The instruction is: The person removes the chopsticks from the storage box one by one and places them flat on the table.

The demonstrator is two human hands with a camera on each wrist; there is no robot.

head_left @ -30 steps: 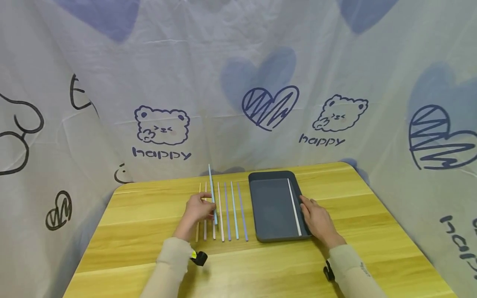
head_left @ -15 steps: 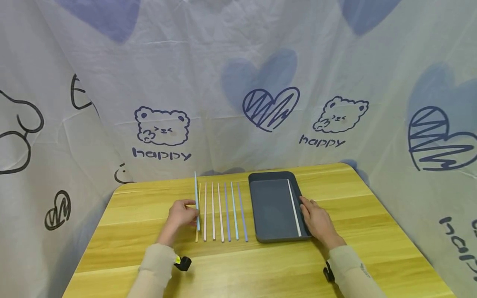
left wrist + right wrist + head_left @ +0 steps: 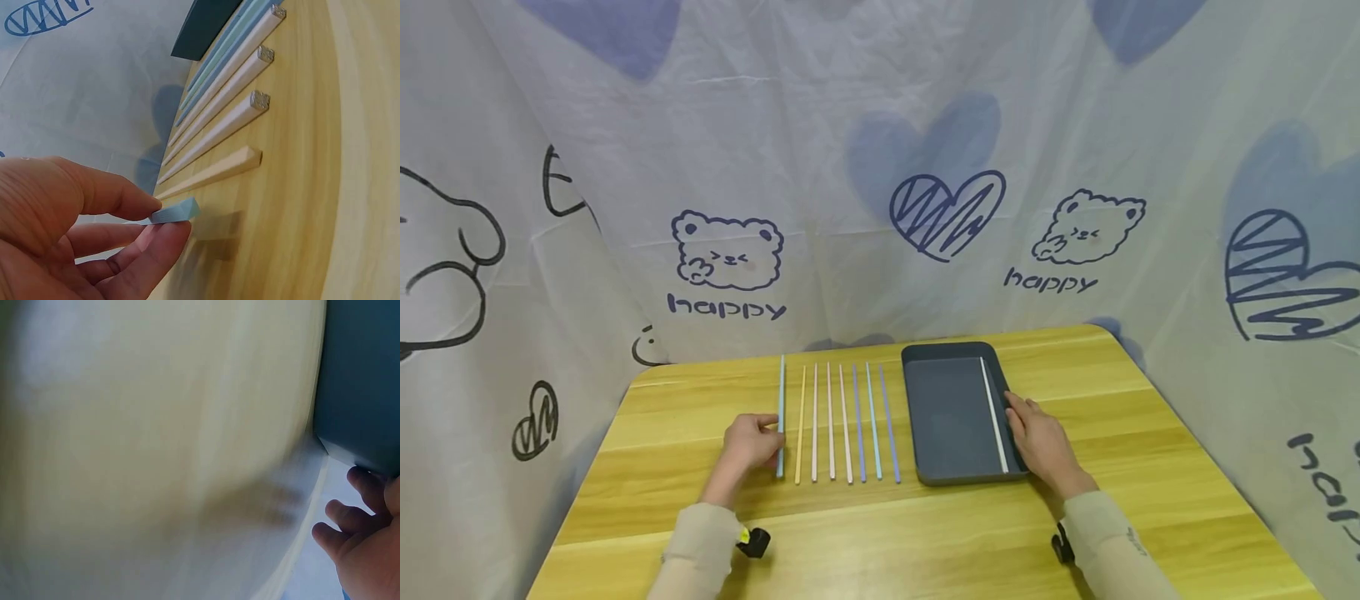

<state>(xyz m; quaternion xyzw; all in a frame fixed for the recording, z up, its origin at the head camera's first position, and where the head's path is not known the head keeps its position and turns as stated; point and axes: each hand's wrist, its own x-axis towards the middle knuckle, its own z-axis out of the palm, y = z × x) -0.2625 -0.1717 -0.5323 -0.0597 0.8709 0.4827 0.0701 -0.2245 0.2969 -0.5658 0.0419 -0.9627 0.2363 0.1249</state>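
Observation:
My left hand (image 3: 751, 440) pinches a light blue chopstick (image 3: 781, 400) between thumb and fingertips, left of the row and roughly parallel to it. In the left wrist view the thick end sits close to the table, with a shadow beside it; contact is unclear. Nearest in the row is a yellow chopstick (image 3: 801, 425). After it come three pale pink chopsticks (image 3: 831, 425), then blue-purple ones (image 3: 890, 427) with a light blue one (image 3: 874, 423) between. My right hand (image 3: 1041, 442) rests its fingers against the right side of a dark grey tray (image 3: 947, 480). A whitish chopstick (image 3: 994, 417) lies inside.
The wooden table (image 3: 865, 542) ends at the back against a hanging printed cloth (image 3: 820, 167). Cloth also hangs on both sides. The tray stands just right of the row.
My left hand has carried the light blue chopstick leftward, from over the row past the yellow one, and lowered it. My right hand and the tray have stayed in place.

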